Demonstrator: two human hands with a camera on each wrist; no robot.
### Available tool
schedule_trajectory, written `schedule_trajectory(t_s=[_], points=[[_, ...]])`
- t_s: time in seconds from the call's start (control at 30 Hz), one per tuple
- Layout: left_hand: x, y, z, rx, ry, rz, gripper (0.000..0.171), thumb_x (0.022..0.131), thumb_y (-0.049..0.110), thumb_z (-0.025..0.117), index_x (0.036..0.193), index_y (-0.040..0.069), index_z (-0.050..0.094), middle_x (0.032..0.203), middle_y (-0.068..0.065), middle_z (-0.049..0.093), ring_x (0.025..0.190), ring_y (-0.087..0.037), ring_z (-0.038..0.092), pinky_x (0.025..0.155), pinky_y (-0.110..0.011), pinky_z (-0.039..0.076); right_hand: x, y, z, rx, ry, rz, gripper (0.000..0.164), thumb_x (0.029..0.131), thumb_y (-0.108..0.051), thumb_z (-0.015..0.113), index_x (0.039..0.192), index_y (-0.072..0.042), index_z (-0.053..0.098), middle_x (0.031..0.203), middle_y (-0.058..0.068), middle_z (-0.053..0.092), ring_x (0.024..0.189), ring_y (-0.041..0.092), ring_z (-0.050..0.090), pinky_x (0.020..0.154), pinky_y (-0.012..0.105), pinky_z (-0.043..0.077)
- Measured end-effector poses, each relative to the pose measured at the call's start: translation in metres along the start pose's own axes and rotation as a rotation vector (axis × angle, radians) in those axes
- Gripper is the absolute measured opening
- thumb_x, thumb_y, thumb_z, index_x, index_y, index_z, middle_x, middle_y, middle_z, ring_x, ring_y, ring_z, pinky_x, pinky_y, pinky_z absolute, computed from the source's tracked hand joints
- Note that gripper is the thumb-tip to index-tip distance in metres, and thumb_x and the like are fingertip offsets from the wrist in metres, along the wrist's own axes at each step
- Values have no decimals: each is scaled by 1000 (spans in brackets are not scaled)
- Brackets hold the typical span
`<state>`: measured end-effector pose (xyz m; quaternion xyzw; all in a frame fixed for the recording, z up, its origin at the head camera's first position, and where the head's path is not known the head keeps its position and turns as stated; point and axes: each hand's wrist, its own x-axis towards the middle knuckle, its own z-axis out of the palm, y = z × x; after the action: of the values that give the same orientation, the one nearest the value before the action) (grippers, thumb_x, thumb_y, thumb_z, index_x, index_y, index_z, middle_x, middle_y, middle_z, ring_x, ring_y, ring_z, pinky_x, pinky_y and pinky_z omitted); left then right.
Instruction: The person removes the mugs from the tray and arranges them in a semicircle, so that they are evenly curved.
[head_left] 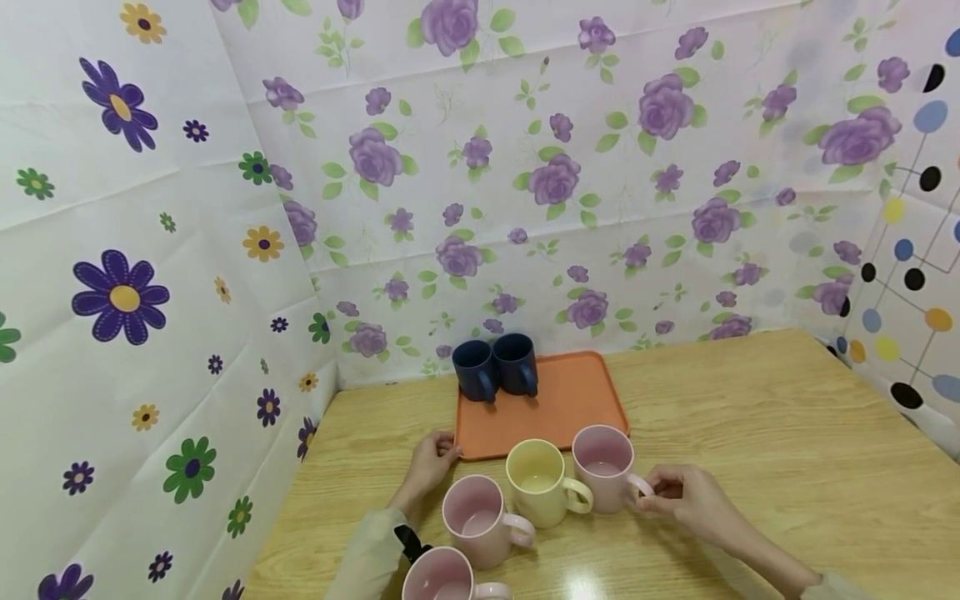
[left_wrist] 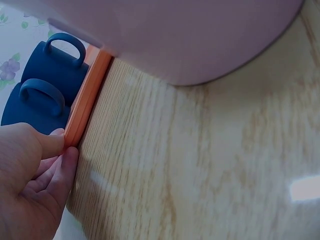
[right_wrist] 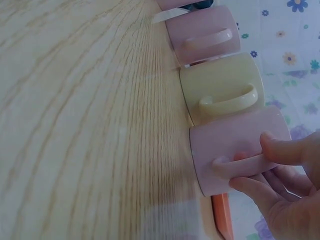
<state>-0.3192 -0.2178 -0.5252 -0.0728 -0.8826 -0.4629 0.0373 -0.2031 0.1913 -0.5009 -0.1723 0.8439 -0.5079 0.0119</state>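
Note:
My right hand [head_left: 692, 502] pinches the handle of a pink mug [head_left: 603, 467], the rightmost of the light mugs, just off the orange tray's front right corner. In the right wrist view its thumb and fingers close around that handle [right_wrist: 245, 166]. The left hand [head_left: 433, 460] grips the front left corner of the orange tray [head_left: 540, 421], its thumb at the rim in the left wrist view. On the tray's back left stand two dark blue mugs [head_left: 474, 371], side by side, handles toward me. A yellow mug [head_left: 537, 483] is between the held mug and another pink mug [head_left: 477, 521].
One more pink mug [head_left: 442, 577] stands nearest me, partly cut off by the frame. The wooden table [head_left: 750, 417] reaches flower-printed cloth [head_left: 525, 208] at the back and left. A dark band [head_left: 408, 543] circles the left wrist beside the mugs.

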Motion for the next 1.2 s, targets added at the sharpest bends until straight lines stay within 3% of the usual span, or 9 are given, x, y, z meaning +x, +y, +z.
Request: schedule_trajectory(t_s=[0.07,0.23,0.3,0.4,0.43,0.57,1.2], points=[[0,-1,-1,-15,-5,8,30,91,5,63,115,-13,58,93,-19,65,82,-19,61,69,-21,51,0,0,0,2,1,1,14,83,-20,75,87,-8,69,86,3,70,75,3,64,66,20,56],[0,-8,-3,-53,-9,125,35,93,16,65,112,-12,59,87,-13,65,77,-15,60,66,-23,51,0,1,0,-4,2,10,15,82,-20,76,87,-9,68,87,3,70,75,4,64,67,19,55],[-1,-8,-4,-56,-7,136,36,92,18,66,111,-12,59,86,-11,65,76,-14,60,65,-23,51,0,1,0,-7,4,13,16,82,-21,76,87,-9,68,86,3,70,75,4,64,68,19,55],[-1,-6,-3,-44,-6,93,33,92,14,65,112,-12,59,88,-14,65,78,-16,61,65,-22,50,0,0,0,-3,4,21,16,81,-22,77,87,-9,68,86,3,69,76,3,64,68,19,55],[-3,0,-3,-32,-6,48,32,91,9,65,113,-13,58,90,-17,65,80,-19,62,67,-23,52,0,0,0,-2,4,23,17,81,-22,77,87,-9,68,87,3,69,76,3,64,69,19,55],[-1,2,0,0,0,3,30,91,3,64,115,-14,58,93,-20,65,83,-23,62,67,-19,49,0,0,0,-1,7,28,17,81,-22,77,87,-9,68,87,3,69,76,3,64,69,18,55],[-1,1,1,9,2,-9,30,91,2,64,115,-13,58,91,-19,65,81,-21,62,64,-17,48,-1,-6,2,-38,31,-19,14,81,-19,77,83,-9,68,82,2,69,73,1,63,65,20,55]])
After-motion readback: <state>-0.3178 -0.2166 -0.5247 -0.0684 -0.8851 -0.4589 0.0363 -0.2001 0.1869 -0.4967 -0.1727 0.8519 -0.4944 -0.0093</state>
